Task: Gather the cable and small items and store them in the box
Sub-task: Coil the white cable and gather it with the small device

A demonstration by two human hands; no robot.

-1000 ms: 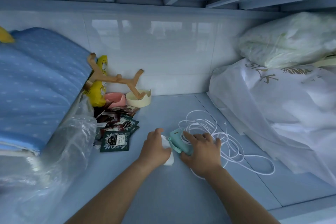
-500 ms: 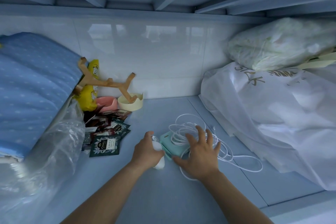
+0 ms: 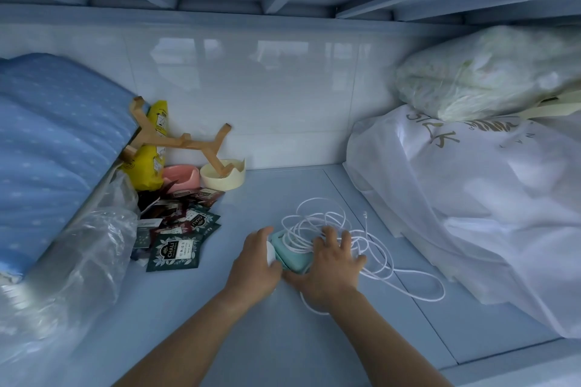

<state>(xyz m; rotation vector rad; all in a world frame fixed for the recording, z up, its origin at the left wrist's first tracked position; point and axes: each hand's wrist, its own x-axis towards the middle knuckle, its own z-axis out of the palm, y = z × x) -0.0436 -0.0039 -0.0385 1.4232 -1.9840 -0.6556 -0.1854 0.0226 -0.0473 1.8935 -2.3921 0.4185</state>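
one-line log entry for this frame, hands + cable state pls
left hand: on white item beside teal box | right hand: pressing white cable loops onto box | cable: mostly loose on shelf

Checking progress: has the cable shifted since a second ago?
Yes. The cable's loops have been drawn left onto the green box, away from the white bag.

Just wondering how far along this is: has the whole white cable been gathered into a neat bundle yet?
No, the thin white cable lies in loose loops on the pale blue shelf, trailing right beyond the right hand.
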